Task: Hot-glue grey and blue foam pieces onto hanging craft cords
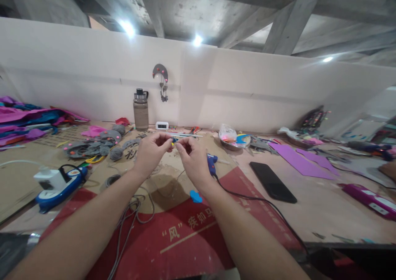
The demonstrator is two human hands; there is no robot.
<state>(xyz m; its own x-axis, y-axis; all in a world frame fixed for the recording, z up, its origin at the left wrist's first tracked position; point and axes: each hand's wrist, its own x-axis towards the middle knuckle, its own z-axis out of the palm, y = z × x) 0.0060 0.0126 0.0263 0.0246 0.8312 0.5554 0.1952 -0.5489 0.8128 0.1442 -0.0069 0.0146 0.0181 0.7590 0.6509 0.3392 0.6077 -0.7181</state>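
Observation:
Both my hands are raised over the middle of the workbench, fingertips pinched together. My left hand [152, 151] and my right hand [193, 158] meet on a small blue and yellow craft piece [174, 141] held between them. Behind my right hand, a blue glue gun [212, 163] lies on the bench, its black cord trailing to the right. A small blue foam cut-out [195, 196] rests on the red printed cardboard [185, 230] below my right wrist.
A black phone [272, 181] lies right of my hands. Purple foam sheets [301, 158], a bowl of bits [230, 141], a water bottle [141, 110], grey felt pieces [93, 145] and a power strip [58, 183] surround the work area. A white partition wall stands behind.

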